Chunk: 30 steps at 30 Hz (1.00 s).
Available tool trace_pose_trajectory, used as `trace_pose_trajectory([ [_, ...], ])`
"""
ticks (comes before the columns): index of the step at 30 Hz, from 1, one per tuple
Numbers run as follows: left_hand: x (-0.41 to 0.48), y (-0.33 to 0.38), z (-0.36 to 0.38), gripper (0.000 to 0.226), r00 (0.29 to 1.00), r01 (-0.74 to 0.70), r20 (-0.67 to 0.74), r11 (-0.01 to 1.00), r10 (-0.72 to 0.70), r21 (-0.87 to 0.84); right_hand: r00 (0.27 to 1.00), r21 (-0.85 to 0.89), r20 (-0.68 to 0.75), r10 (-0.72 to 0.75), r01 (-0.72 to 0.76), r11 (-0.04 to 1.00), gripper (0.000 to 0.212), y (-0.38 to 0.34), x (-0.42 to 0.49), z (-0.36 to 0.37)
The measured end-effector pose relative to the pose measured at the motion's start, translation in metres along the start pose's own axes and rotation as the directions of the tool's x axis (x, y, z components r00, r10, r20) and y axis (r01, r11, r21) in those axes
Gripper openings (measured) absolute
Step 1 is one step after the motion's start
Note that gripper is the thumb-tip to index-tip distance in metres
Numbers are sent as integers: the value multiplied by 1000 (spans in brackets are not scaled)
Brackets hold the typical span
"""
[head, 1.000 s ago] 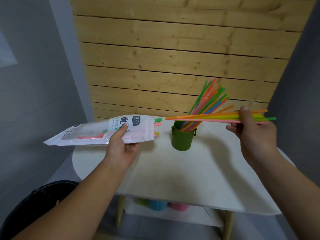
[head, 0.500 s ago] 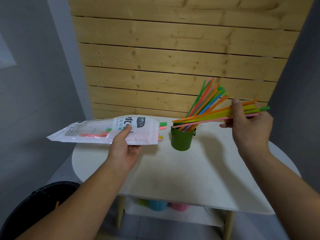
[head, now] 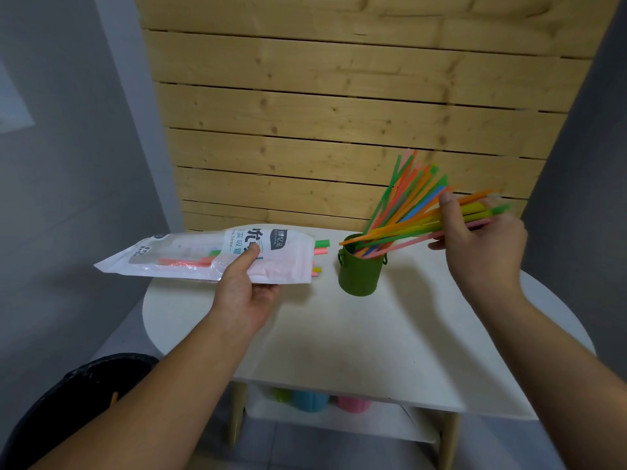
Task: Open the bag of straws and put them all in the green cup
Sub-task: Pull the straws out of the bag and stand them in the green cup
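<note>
Green cup (head: 359, 274) holds straws (head: 403, 195); bag (head: 190, 256) few.

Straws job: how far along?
Done: bag is open, many straws stand in the green cup. In hand: right hand holds another bundle, tips at the cup's mouth. To do: left hand holds the bag, leftover straws poking out.

Far ends of held straws (head: 488, 206) blur beyond right hand (head: 481, 247); bottoms of standing straws (head: 405, 186) hidden in green cup (head: 358, 276); black bin (head: 64, 405) cut off bottom-left.
</note>
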<state>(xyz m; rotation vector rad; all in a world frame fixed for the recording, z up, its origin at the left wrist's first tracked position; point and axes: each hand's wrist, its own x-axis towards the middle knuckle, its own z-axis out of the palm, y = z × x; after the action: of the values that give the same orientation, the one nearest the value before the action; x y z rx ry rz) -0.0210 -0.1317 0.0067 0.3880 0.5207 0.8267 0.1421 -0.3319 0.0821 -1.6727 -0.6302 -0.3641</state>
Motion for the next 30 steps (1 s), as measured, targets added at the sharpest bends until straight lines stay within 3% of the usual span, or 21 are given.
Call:
trace_pose_trajectory([
  [15,1,0,-1,23,1000,2,9,1000,-2,20,998,10,-61,-19,19,1000,31,7,4,0],
  [25,-2,-2,-2,23,1000,-7,18,999,6,53,992,-89,121,43,-32,995,32,15,14,12],
  [30,-3,-4,-1,21,1000,-14,22,998,12,67,974,11,190,122,-126,992,21,22,21,24],
])
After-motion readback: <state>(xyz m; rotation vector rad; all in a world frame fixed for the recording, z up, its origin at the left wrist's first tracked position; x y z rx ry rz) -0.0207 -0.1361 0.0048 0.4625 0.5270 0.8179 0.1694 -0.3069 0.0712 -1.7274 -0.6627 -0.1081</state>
